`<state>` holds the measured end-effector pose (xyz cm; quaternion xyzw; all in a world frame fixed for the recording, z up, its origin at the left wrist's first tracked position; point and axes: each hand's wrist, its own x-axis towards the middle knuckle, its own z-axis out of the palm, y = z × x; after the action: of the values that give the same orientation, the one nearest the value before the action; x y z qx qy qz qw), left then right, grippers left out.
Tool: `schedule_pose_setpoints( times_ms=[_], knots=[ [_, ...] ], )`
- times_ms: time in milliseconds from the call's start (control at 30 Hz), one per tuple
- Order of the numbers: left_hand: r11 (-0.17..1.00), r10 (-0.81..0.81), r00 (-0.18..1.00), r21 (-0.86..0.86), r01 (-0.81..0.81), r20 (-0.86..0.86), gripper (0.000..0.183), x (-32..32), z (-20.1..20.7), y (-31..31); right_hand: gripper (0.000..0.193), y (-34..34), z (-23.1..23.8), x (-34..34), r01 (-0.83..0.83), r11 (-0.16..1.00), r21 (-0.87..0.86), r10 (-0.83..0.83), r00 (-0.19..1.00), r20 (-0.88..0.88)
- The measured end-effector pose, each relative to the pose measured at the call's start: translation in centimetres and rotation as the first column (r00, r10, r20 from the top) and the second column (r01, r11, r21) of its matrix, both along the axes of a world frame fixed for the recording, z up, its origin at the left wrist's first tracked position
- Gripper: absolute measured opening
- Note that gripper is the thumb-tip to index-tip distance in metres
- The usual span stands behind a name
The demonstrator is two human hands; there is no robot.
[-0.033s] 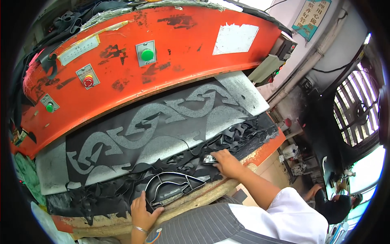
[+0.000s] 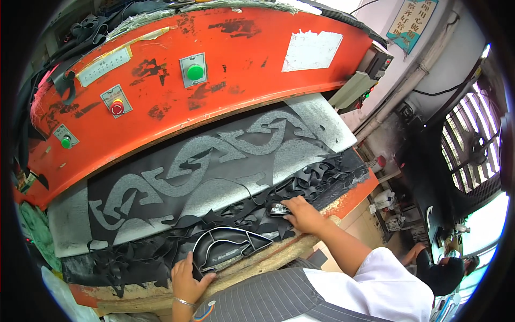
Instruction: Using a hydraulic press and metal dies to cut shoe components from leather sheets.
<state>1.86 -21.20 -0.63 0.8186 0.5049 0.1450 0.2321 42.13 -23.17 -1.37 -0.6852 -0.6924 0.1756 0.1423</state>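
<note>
A curved metal cutting die (image 2: 230,248) with an open frame and inner cross-bars lies on the near ledge of an orange press. My left hand (image 2: 188,280) is at its left end, with the thumb and fingers on either side of that corner. Farther right, over dark scraps, my right hand (image 2: 304,214) has its fingers closed on a small dark, rounded thing (image 2: 277,210) with a shiny pale edge; its kind is unclear. Beyond both hands, a dark sheet (image 2: 155,161) with curved cut-outs lies on the pale cutting board (image 2: 70,225).
Dark offcuts (image 2: 134,263) heap along the board's near edge. The orange press head (image 2: 236,70) overhangs the far side, carrying green buttons (image 2: 195,72) and a red button (image 2: 116,107). A padded rail (image 2: 257,265) runs before me. Another person (image 2: 442,273) is at the right.
The small dark thing in my right hand has tilted slightly, showing more of its side. My left hand and the cutting die have hardly moved.
</note>
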Motion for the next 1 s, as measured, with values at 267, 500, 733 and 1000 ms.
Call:
schedule_pose_setpoints(
  times_ms=[267,500,733,1000],
  knots=[
    [0.986,0.104,0.922,0.083,-0.145,0.374,0.031,5.0,4.4,5.4,0.033,6.8,3.3,3.5,0.031,0.981,0.194,0.035,0.943,-0.330],
    [0.971,-0.200,0.893,0.206,0.124,0.404,0.028,14.6,5.3,9.6,0.052,12.3,3.7,0.8,0.149,0.949,0.278,-0.048,0.939,-0.341],
    [0.988,-0.146,0.926,0.107,0.116,0.347,0.030,20.6,2.0,13.2,0.045,14.8,4.6,-1.8,0.044,0.999,-0.005,-0.044,0.999,0.024],
    [0.986,-0.046,0.953,0.168,-0.005,0.299,0.038,23.4,-1.8,15.3,0.062,13.6,1.6,5.7,-0.108,0.992,0.070,0.122,0.963,-0.239]
  ],
)
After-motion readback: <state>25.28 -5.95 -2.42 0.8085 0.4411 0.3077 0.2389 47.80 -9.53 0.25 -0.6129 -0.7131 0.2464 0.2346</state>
